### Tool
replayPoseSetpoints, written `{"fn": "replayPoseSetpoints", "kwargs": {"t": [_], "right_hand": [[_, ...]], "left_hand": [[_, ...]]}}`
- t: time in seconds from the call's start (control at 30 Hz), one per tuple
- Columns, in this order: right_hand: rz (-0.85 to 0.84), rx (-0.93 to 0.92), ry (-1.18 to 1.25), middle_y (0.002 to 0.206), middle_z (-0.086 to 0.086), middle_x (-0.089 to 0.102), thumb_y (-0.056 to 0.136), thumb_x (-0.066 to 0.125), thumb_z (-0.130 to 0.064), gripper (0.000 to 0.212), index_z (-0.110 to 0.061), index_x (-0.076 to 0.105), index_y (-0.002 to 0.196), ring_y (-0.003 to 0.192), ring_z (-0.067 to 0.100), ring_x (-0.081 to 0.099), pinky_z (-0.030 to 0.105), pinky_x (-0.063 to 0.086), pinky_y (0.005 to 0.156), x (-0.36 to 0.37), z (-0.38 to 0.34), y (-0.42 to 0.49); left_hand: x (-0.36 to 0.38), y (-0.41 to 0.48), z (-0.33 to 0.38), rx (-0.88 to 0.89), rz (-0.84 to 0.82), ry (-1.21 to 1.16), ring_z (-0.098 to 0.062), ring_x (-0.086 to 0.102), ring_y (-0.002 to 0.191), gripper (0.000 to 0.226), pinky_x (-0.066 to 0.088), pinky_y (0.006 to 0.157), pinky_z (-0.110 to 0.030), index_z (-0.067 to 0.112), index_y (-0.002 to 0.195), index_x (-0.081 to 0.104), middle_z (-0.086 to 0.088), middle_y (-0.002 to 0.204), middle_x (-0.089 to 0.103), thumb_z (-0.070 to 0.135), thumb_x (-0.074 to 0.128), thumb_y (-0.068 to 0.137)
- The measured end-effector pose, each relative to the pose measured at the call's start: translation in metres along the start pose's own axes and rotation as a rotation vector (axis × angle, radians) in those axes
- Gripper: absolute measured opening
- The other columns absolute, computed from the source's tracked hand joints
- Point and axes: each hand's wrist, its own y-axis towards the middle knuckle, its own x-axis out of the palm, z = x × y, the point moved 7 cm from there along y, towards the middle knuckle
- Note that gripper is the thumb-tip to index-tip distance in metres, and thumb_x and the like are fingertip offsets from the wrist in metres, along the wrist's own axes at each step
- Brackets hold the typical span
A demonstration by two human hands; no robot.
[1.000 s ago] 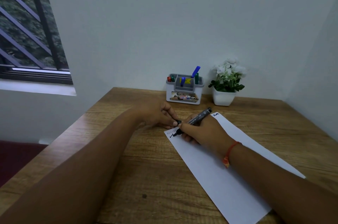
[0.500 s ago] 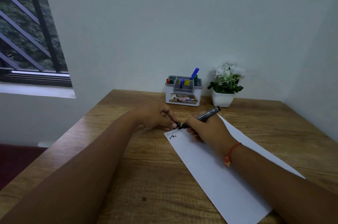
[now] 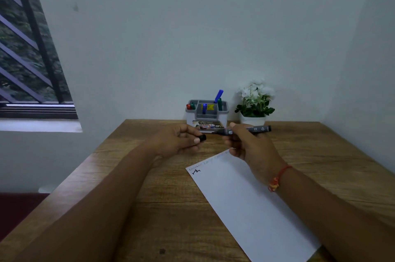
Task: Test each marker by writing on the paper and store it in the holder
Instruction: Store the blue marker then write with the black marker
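Note:
My right hand (image 3: pixel 250 146) holds a dark grey marker (image 3: pixel 254 129) level above the table, its uncapped tip pointing left. My left hand (image 3: pixel 179 140) pinches the black cap (image 3: pixel 202 138) a short way left of that tip. Below both hands lies a long white paper (image 3: pixel 245 204) with a small black scribble (image 3: pixel 196 171) at its top left corner. The grey and white holder (image 3: pixel 207 115) stands at the back against the wall, with blue, green and red markers upright in its compartments.
A white pot of white flowers (image 3: pixel 254 101) stands just right of the holder. The wooden table (image 3: pixel 128 176) meets walls at the back and right. A barred window (image 3: pixel 25 52) is at the left.
My right hand lifted the marker off the paper after making the black scribble and turned it level. My left hand rose from the table with the cap. The view moved closer.

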Motion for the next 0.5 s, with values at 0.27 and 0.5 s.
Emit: {"fn": "replayPoseSetpoints", "kwargs": {"t": [0.27,0.5], "right_hand": [[-0.033,0.011,-0.049,0.075,0.006,0.077,0.095,0.070,-0.026,0.017,-0.011,0.076,0.093,0.066,0.008,0.071,0.022,0.056,0.054,0.002,0.003,0.001],[-0.092,0.036,-0.134,0.074,0.004,0.076,0.094,0.070,-0.025,0.017,-0.008,0.074,0.097,0.068,0.007,0.072,0.021,0.057,0.055,0.005,0.008,0.002]], "left_hand": [[0.010,-0.001,0.003,0.017,-0.027,-0.007,-0.025,0.069,0.095,0.034,0.057,0.081,-0.029,0.002,0.106,0.066,-0.021,0.104,0.070,0.006,0.075,0.073],[0.020,-0.002,0.005,0.041,-0.043,0.056,-0.024,0.070,0.088,0.038,0.058,0.080,-0.030,0.005,0.100,0.069,-0.018,0.094,0.072,0.011,0.081,0.064]]}}
